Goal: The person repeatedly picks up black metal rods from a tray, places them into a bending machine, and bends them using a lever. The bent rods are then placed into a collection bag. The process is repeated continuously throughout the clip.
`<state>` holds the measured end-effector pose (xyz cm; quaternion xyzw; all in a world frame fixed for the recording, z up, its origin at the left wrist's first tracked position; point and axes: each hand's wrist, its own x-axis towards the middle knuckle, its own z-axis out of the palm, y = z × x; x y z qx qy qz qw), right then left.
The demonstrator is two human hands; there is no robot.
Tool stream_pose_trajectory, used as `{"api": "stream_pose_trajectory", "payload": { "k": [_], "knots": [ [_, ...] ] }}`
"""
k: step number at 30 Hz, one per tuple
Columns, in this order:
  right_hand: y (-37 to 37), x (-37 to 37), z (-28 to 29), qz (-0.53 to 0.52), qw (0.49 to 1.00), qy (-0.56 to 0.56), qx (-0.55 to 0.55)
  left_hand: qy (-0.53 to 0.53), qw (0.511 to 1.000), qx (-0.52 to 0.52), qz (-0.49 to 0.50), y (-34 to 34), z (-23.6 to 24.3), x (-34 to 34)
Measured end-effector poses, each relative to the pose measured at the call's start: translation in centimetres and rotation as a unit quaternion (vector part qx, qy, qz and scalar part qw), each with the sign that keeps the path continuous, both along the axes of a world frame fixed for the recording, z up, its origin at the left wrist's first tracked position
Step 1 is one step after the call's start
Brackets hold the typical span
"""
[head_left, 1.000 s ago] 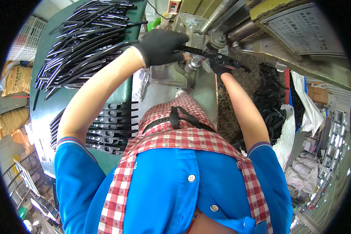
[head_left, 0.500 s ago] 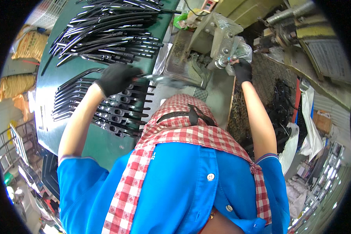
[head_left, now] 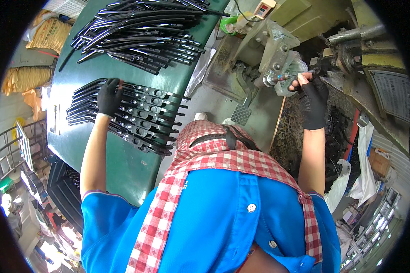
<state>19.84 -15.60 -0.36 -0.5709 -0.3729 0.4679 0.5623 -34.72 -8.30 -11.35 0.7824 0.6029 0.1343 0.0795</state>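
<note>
My left hand (head_left: 110,98), in a black glove with bare fingertips, is closed over the bent end of the topmost of several black bent metal bars (head_left: 157,109) laid in a neat row on the green table. Flat brackets with round holes form the bars' right ends. My right hand (head_left: 313,101), gloved the same way, is raised with thumb and fingers pinched together beside the machine's metal spindle (head_left: 269,80). What the pinch holds is too small to make out. Clear plastic film (head_left: 284,36) wraps part of the machine head.
A heap of black tubes (head_left: 141,32) covers the far part of the green table (head_left: 123,175). On the floor between table and machine is a foot pedal (head_left: 242,114). Black parts (head_left: 335,120) lie in a bin at the right. A red-and-white control box (head_left: 264,8) sits at the back.
My left hand has moved left and down onto the row of bars; the blurred long part by it has left the gap before the machine. My right hand has shifted right, fingers pinched.
</note>
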Motion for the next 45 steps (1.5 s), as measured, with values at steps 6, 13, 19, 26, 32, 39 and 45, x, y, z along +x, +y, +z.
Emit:
{"api": "stream_pose_trajectory", "payload": {
  "k": [6, 13, 19, 26, 32, 39, 45],
  "knots": [
    [0.2, -1.7, 0.3, -0.095, 0.991, 0.072, 0.059, 0.077, 0.994, 0.07, -0.011, 6.4, 0.9, 3.4],
    [-0.2, -1.5, 0.4, -0.095, 0.992, -0.081, -0.009, 0.085, 0.985, 0.11, -0.101, 11.5, 0.4, 5.9],
    [-6.3, 0.1, -6.2, -0.068, 0.997, -0.035, 0.003, 0.138, 0.983, 0.1, -0.074, 12.1, -0.6, 3.9],
    [-22.4, 13.9, -14.1, -0.067, 0.815, -0.51, -0.265, 0.001, 0.959, 0.133, -0.252, 13.5, -0.5, 1.8],
    [-29.8, 18.9, -17.2, -0.023, 0.624, -0.625, -0.469, 0.036, 0.955, 0.022, -0.293, 10.1, 4.8, 9.8],
    [-25.2, 18.2, -9.7, -0.281, 0.847, -0.418, -0.171, -0.029, 0.912, 0.036, -0.408, 4.0, 10.5, 21.0],
    [-12.4, 10.5, -3.0, -0.205, 0.863, 0.431, 0.164, -0.025, 0.892, -0.044, -0.449, 1.7, 12.9, 27.8]
  ]
}}
